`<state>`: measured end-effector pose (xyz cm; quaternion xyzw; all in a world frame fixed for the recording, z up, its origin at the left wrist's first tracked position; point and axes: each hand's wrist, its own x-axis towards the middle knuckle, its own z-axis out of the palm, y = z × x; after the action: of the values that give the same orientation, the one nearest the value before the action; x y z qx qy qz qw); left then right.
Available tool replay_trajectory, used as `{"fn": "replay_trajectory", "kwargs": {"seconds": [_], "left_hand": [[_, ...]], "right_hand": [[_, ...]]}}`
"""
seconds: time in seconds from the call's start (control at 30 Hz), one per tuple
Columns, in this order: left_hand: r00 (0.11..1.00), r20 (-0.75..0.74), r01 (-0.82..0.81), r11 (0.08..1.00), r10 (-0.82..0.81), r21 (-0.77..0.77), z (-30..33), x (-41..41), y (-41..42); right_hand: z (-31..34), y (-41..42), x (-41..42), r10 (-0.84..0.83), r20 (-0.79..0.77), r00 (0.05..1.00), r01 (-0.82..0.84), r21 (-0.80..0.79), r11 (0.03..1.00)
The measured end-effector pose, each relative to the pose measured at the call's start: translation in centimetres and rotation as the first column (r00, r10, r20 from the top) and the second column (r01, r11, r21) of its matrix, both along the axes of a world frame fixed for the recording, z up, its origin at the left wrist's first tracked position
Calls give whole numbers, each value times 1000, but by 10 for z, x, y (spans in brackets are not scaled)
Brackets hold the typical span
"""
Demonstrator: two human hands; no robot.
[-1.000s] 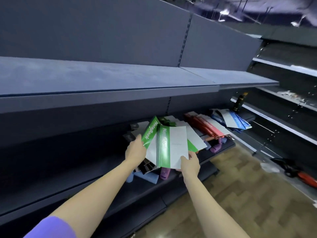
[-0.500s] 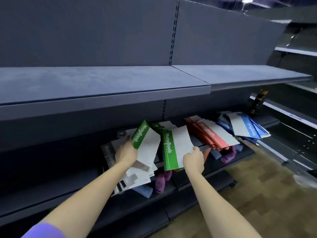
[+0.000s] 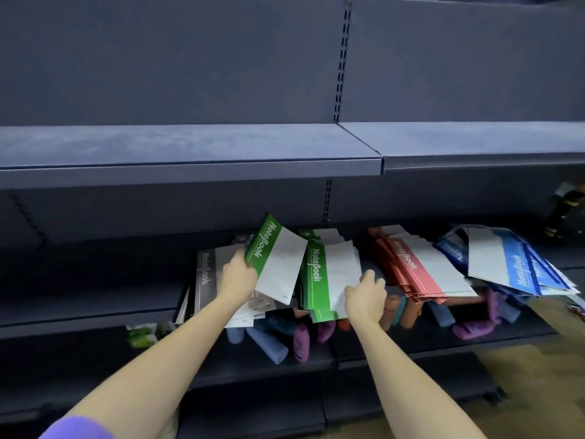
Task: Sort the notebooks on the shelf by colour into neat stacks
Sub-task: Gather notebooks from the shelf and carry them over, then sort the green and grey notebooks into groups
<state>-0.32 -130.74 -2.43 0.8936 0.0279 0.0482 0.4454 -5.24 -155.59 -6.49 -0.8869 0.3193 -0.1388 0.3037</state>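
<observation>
Presently my left hand grips a lone green notebook (tilted), just left of the green stack my right hand holds.

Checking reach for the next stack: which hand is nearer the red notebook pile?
Right. The right hand rests on the green stack just left of the red notebook pile; the left hand holds a green notebook farther left, beyond that stack.

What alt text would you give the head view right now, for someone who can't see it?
A person's left hand holds up one green-and-white notebook while the right hand grips a green notebook stack on a dark metal shelf. Grey, red and blue notebook piles lie alongside.
</observation>
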Motion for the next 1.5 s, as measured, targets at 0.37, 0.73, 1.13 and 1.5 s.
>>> {"fn": "replay_trajectory", "kwargs": {"seconds": [0.37, 0.73, 1.13, 1.5], "left_hand": [[979, -200, 32, 997, -44, -67, -4, -15, -94], [989, -132, 129, 810, -65, 572, -26, -24, -129], [952, 14, 244, 790, -304, 562, -10, -27, -49], [983, -11, 161, 818, -186, 552, 11, -66, 194]], "right_hand": [[-1, -26, -14, 133, -31, 991, -132, 8, 991], [4, -42, -33, 360, -9, 933, -360, 33, 933], [21, 24, -35, 498, 33, 866, -499, 18, 866], [39, 243, -22, 741, -68, 668, -743, -17, 669]]}}
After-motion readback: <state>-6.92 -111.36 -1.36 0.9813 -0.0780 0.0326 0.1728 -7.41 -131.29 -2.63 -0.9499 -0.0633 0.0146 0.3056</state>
